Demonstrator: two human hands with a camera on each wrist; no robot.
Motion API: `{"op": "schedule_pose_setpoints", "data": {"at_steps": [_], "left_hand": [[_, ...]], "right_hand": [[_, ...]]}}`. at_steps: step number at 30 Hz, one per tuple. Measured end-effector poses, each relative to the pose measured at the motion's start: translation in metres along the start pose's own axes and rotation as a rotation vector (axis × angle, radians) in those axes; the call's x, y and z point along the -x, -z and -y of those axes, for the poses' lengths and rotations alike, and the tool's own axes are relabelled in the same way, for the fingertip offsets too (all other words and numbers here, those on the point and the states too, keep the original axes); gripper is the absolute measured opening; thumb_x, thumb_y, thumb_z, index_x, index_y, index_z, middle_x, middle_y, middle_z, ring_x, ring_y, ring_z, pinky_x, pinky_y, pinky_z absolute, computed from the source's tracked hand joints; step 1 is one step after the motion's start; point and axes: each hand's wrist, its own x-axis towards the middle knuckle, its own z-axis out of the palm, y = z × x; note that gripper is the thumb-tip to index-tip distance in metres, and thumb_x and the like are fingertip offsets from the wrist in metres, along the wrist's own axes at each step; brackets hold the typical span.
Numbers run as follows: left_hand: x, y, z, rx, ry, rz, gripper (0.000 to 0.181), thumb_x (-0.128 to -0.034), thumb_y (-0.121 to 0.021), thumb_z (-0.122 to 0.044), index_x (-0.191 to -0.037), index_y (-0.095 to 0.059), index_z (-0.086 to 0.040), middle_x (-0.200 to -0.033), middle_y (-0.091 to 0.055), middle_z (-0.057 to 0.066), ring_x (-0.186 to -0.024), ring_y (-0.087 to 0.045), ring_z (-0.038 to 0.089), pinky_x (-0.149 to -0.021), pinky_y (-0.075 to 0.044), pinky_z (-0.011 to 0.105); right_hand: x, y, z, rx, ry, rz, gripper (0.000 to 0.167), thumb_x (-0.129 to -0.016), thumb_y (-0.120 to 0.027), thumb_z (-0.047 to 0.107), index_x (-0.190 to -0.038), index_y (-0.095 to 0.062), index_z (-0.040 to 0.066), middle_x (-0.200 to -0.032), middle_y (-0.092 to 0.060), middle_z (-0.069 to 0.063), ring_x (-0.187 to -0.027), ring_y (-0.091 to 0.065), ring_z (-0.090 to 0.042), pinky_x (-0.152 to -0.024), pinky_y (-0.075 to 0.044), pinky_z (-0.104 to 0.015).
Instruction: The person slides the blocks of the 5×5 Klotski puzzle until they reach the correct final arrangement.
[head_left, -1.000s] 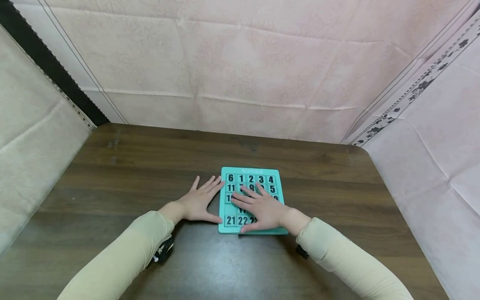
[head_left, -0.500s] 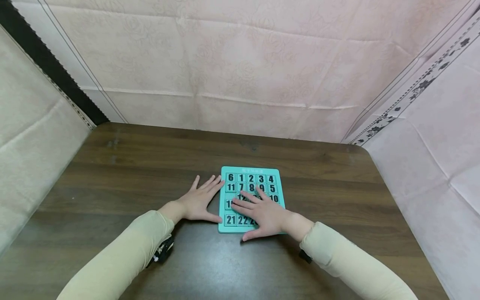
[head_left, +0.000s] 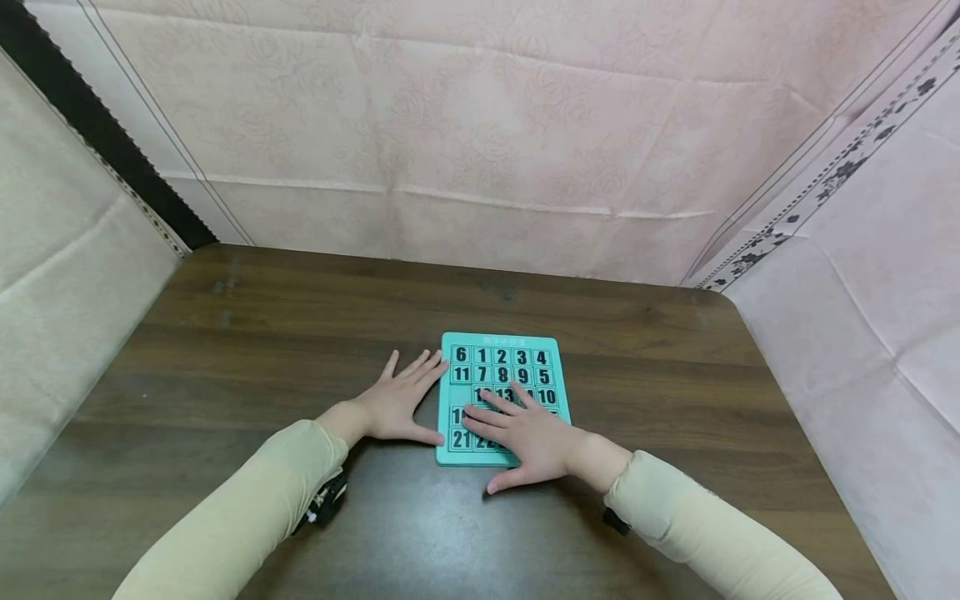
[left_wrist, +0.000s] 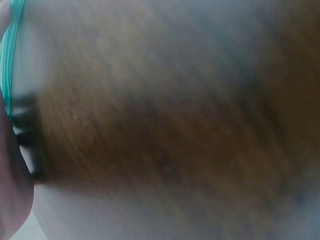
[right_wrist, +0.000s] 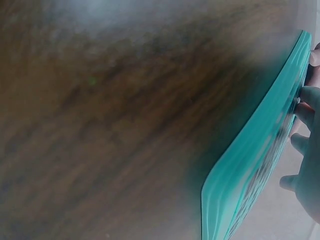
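A turquoise sliding number puzzle (head_left: 517,341) lies flat on the table in the head view, its tiles bearing black numbers. My left hand (head_left: 399,408) rests at its left side with fingers spread, fingertips and thumb at the edge. Over the lower right of the puzzle lies my right hand (head_left: 536,437), fingers extended across the tiles and thumb just off the near edge. One fingertip is on the tile starting with 1 (head_left: 456,415) in the fourth row. Left in the third row, a cell shows no tile. Several lower tiles are hidden by the right hand.
The brown wooden table (head_left: 300,317) extends around the puzzle. A pale patterned cloth (head_left: 480,142) hangs behind its far edge, with more cloth at both sides. Dark wrist devices (head_left: 322,500) sit under both sleeves.
My right hand has slid toward me and slightly right. The left-column tile under its fingertip has moved down from the third row to the fourth. My left hand has stayed still.
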Motion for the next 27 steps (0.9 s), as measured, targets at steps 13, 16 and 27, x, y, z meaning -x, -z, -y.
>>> {"op": "schedule_pose_setpoints", "data": {"at_steps": [13, 16, 27], "left_hand": [[0.0, 0.001, 0.0, -0.012, -0.001, -0.003, 0.111, -0.072, -0.051, -0.079, -0.152, -0.006, -0.017, -0.159, 0.0, 0.002, -0.147, 0.0, 0.023, -0.112, 0.008, 0.058], [0.0, 0.001, -0.001, -0.011, 0.003, 0.0, 0.111, -0.072, -0.051, -0.079, -0.152, -0.006, -0.017, -0.159, 0.0, 0.002, -0.147, 0.0, 0.023, -0.112, 0.008, 0.058], [0.001, 0.002, -0.002, -0.017, 0.009, 0.005, 0.11, -0.0722, -0.05, -0.079, -0.152, -0.007, -0.017, -0.159, 0.0, 0.002, -0.147, 0.0, 0.024, -0.112, 0.008, 0.059]], "right_hand": [[-0.013, 0.013, -0.017, -0.003, -0.094, -0.041, 0.083, -0.085, -0.042, 0.069, -0.151, -0.022, 0.022, -0.158, -0.017, 0.002, -0.147, -0.01, -0.023, -0.115, -0.006, -0.055], [-0.018, 0.016, -0.023, -0.014, -0.136, -0.032, 0.084, -0.085, -0.043, 0.069, -0.151, -0.019, 0.022, -0.158, -0.015, 0.002, -0.147, -0.009, -0.022, -0.115, -0.005, -0.055], [-0.031, 0.016, -0.031, -0.033, -0.168, -0.005, 0.086, -0.084, -0.037, 0.073, -0.152, -0.015, 0.024, -0.158, -0.012, 0.007, -0.147, -0.006, -0.021, -0.115, -0.003, -0.055]]}}
